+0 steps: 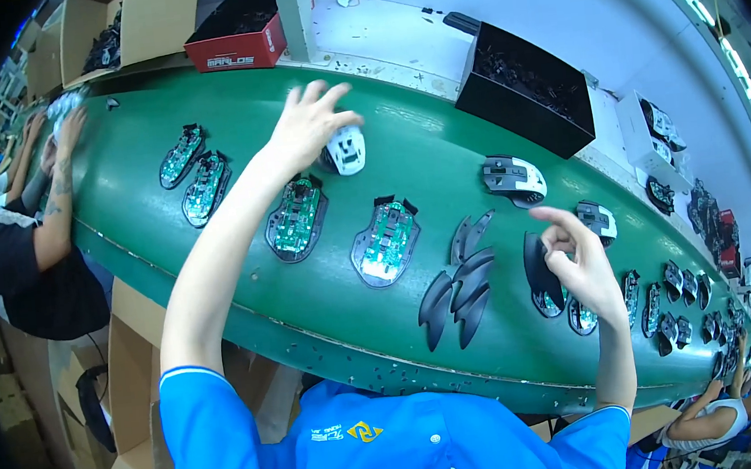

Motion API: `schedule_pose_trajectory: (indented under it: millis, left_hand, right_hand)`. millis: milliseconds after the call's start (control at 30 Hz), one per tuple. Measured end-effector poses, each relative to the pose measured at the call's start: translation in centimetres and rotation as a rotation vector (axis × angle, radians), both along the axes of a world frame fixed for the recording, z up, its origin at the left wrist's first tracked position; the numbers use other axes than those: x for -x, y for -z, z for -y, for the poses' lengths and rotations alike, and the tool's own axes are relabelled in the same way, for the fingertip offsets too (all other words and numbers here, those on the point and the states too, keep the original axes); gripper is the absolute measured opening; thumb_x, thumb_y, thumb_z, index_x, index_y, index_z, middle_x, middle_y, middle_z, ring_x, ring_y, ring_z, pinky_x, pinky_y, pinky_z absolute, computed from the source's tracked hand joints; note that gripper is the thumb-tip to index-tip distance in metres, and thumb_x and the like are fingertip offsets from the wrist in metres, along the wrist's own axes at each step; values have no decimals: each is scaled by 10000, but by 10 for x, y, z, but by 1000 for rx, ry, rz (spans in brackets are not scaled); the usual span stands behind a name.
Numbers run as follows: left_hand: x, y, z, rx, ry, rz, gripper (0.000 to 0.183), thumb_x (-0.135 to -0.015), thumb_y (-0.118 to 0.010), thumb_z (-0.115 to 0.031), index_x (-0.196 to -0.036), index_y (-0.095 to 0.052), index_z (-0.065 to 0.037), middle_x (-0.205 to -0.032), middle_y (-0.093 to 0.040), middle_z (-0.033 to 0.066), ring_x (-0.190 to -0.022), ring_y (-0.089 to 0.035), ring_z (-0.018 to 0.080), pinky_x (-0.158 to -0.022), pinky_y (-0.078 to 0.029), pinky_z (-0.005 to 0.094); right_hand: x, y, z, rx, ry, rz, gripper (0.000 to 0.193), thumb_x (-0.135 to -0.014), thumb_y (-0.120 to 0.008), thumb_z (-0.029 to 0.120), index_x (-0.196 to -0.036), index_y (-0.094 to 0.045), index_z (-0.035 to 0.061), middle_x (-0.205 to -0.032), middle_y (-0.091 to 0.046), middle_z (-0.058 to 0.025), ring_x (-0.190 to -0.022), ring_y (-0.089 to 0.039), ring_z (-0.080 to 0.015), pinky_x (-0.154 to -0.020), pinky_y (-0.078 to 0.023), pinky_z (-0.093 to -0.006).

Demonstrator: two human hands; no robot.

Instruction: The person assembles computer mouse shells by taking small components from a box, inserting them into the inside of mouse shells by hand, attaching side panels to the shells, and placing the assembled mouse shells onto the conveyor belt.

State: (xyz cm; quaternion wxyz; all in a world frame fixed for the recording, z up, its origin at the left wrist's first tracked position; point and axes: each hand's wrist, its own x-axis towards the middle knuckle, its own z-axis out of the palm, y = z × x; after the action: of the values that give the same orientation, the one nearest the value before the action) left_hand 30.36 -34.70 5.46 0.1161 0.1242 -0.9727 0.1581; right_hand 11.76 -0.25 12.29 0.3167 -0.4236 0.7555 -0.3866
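Observation:
My left hand [312,125] reaches across the green bench with its fingers spread, over a white-and-black computer mouse shell [348,151] and partly covering it. My right hand [582,262] is closed, thumb and curled fingers together, with the index finger pointing left. Right at those fingertips is a black curved piece [537,264]; whether they grip it or something smaller is hidden. Between my hands lie two mouse bases with green circuit boards, one nearer the left [296,221] and one nearer the middle [385,243]. Several black curved side pieces [460,291] are grouped beside them.
Two more circuit-board bases [206,189] lie at left. A grey-and-black mouse [513,180] sits beyond my right hand. A red box [236,44] and a black box [526,84] of small dark parts stand along the back. Mouse parts line the right side; co-workers sit at both ends.

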Motion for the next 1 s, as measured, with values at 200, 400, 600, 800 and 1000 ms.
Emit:
schedule_pose_trajectory:
  millis: [200,400,600,800,1000]
  left_hand:
    - [18,-15,-25,-413,-586,-425,696,-763,-668,-392,-1301,-430,-20,-1200,-511,209,-1136,-462,339,-903,-404,437]
    - [41,16,-35,-510,-715,-130,907,-575,-732,-629,-1097,-552,91,-1147,-533,236,-1081,-492,352,-892,-408,485]
    - [28,-5,-60,-1063,-210,-450,618,-616,-741,-343,-1052,-557,55,-913,-601,163,-883,-602,241,-715,-504,361]
    - [-18,-64,-147,-2096,-167,-272,722,-699,-689,-135,-1323,-345,-22,-962,-515,42,-675,-461,25,-420,-284,150]
    - [-42,-78,-168,-2287,153,-215,1058,-616,-788,-76,-1454,-144,-32,-1392,-350,157,-1305,-353,234,-1093,-258,349]
  right_hand:
    - [18,17,-8,23,51,354,229,-815,-543,58,-1031,-614,31,-746,-499,60,-679,-446,-11,-579,-345,-156]
    - [0,2,16,38,-27,571,327,-881,-620,174,-1174,-562,43,-843,-527,41,-754,-537,-31,-581,-518,-191]
    - [8,-1,16,181,-40,678,206,-849,-663,120,-996,-576,3,-871,-611,-53,-780,-615,-114,-569,-579,-266]
    - [-18,-21,24,340,-77,796,169,-820,-678,57,-943,-592,-22,-910,-603,-90,-768,-654,-171,-588,-586,-272]
    - [-35,-15,23,350,-111,794,132,-791,-675,-17,-909,-618,-35,-965,-490,-65,-785,-639,-165,-601,-600,-265]
